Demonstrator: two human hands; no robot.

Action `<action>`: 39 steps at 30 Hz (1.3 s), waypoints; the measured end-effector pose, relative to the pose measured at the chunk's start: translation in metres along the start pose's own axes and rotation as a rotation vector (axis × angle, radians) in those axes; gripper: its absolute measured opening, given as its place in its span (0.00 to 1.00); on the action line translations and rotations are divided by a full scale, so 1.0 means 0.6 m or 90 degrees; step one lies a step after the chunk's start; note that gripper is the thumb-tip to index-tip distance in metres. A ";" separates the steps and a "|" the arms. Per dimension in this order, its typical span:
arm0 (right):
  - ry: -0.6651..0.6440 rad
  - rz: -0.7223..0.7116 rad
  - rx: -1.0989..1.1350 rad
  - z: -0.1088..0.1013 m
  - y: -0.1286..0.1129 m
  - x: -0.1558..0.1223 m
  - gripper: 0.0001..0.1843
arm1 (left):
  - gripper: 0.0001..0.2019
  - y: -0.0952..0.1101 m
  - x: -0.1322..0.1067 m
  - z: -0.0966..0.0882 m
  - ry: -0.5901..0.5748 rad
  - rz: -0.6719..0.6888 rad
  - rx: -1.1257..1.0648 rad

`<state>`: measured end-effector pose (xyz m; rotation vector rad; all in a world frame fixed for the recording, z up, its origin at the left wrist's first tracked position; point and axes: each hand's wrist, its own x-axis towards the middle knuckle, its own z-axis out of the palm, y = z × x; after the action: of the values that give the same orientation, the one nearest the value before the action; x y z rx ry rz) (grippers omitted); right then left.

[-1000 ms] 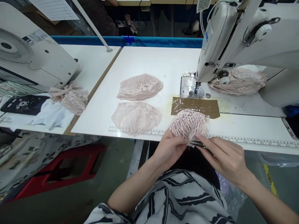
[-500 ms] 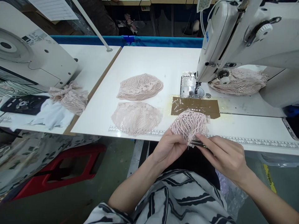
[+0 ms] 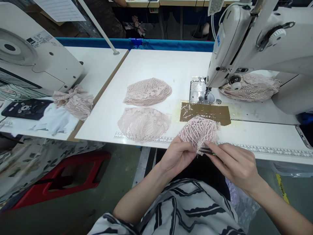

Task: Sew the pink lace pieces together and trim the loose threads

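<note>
A pink lace piece is pinched at its lower edge by the left hand, whose grip is closed on the fabric. The piece is spread over the near edge of the table, just beyond that grip. A slim dark tool is held in the closed grip of the right hand, its tip touching the lace's lower edge between the two grips. Just beyond the lace a brown taped patch is seen, and further beyond it the sewing machine. A nearer lace cup and a farther lace cup are laid left of the left grip, well apart from it.
</note>
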<state>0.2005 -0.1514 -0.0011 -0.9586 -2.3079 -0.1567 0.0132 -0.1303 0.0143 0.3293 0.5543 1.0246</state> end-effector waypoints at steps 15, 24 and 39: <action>-0.011 0.014 0.050 0.004 -0.001 0.000 0.25 | 0.27 -0.011 0.001 -0.008 -0.011 0.005 0.028; -0.033 0.229 0.288 0.003 -0.017 -0.006 0.27 | 0.25 -0.012 -0.006 0.003 -0.027 -0.013 0.058; -0.021 0.316 0.436 -0.006 -0.020 0.007 0.23 | 0.24 -0.018 -0.003 0.012 0.021 0.000 0.067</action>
<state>0.1920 -0.1592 0.0057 -1.1069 -1.8543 0.8006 0.0242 -0.1372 0.0152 0.4053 0.6394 1.0048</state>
